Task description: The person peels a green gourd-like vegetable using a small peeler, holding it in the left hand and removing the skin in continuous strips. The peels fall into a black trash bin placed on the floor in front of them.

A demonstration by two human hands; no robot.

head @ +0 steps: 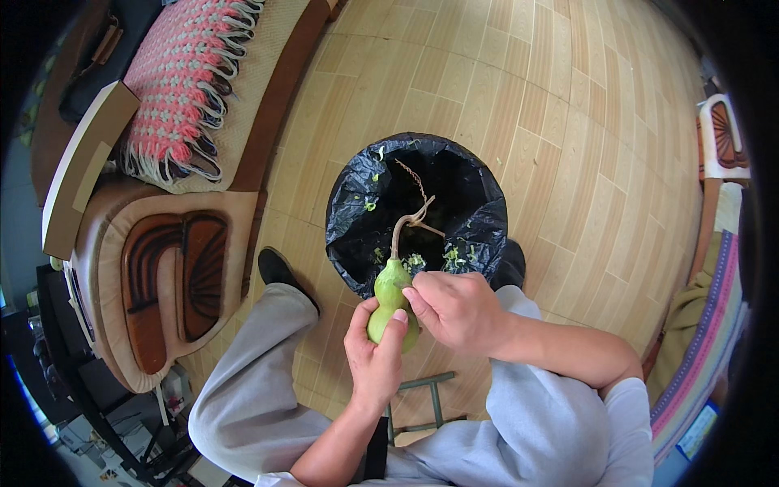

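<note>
A pale green bottle gourd [389, 283] with a narrow waist is held over the near rim of a bin lined with a black plastic bag [359, 161]. Its dry brown stem [397, 237] points away from me, ending in a side twig and a curly tendril. My left hand [377, 347] grips the gourd's lower bulb, thumb on top. Against the upper bulb, my right hand [453, 307] is closed around a small thin blade [401, 284]; only its greyish tip shows, the rest hidden by the fingers. Light green peel shavings [461, 259] cling to the liner.
Wood-look floor tiles [548, 182] surround the bin, which stands between my feet. At left is a sofa with a carved armrest [176, 286], a pink fringed cover [182, 79] and a cardboard box [88, 170]. A striped cloth [709, 341] lies over seating at right.
</note>
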